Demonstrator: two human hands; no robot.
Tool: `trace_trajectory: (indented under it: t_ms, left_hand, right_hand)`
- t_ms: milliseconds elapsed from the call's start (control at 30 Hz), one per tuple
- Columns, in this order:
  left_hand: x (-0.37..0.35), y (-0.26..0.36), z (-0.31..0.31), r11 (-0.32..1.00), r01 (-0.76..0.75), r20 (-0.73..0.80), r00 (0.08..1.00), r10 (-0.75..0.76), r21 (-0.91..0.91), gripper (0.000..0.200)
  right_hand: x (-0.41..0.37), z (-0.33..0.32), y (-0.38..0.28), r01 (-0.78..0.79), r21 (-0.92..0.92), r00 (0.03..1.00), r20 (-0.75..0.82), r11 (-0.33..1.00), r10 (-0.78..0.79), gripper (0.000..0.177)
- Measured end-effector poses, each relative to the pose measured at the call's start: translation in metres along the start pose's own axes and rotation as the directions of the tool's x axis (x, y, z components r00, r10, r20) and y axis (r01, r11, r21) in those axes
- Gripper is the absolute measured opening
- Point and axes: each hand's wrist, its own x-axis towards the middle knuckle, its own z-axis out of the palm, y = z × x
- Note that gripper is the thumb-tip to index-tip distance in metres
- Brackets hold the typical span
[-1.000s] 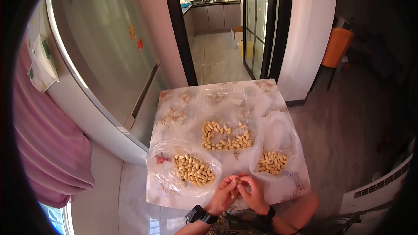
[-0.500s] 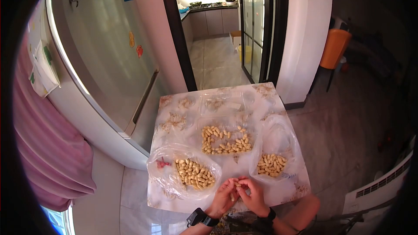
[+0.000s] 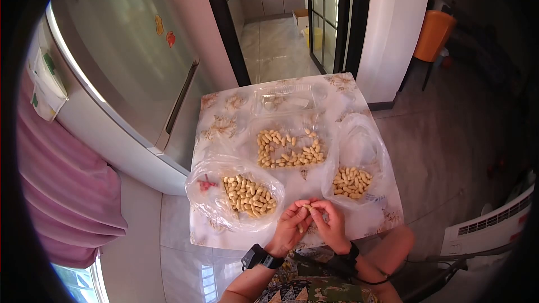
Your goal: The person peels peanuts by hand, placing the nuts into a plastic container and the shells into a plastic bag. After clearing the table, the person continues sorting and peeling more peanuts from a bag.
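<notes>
My left hand (image 3: 288,226) and my right hand (image 3: 331,228) meet above the near edge of the table, fingers closed. Pinched between their fingertips is a peanut in its shell (image 3: 307,206). A second pale shape shows at the left hand's lower fingers, too small to name. To the left lies a clear plastic bag (image 3: 203,207) with unshelled peanuts (image 3: 250,195) in it. On the right, another plastic bag (image 3: 359,141) contains a smaller heap of peanuts (image 3: 352,182). Beyond the hands, a clear plastic tray (image 3: 269,160) holds peanuts around its sides, with a bare patch in the middle.
A patterned cloth covers the table (image 3: 222,126). The tray's transparent lid (image 3: 286,99) lies behind it. A refrigerator (image 3: 132,62) stands at the left, a doorway with a glass door (image 3: 325,22) ahead. An orange chair (image 3: 434,35) is at the back right.
The view has tilted downward, so the table and hands sit higher in the picture. Both hands stay together at the peanut, with the fingers slightly shifted.
</notes>
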Motion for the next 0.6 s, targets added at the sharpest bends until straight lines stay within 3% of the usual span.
trace_trajectory:
  t_ms: [333,600]
  left_hand:
    - [0.002,-0.002,-0.004,1.0,0.001,0.061,0.998,0.0,-0.014,0.017]
    - [0.001,0.004,0.005,0.998,0.046,-0.123,0.991,-0.051,-0.043,0.02]
  right_hand:
    - [0.001,-0.001,-0.003,0.015,-0.032,1.0,0.027,0.999,-0.014,0.015]
    - [-0.003,0.0,0.005,-0.053,0.095,0.999,-0.004,0.994,0.054,0.013]
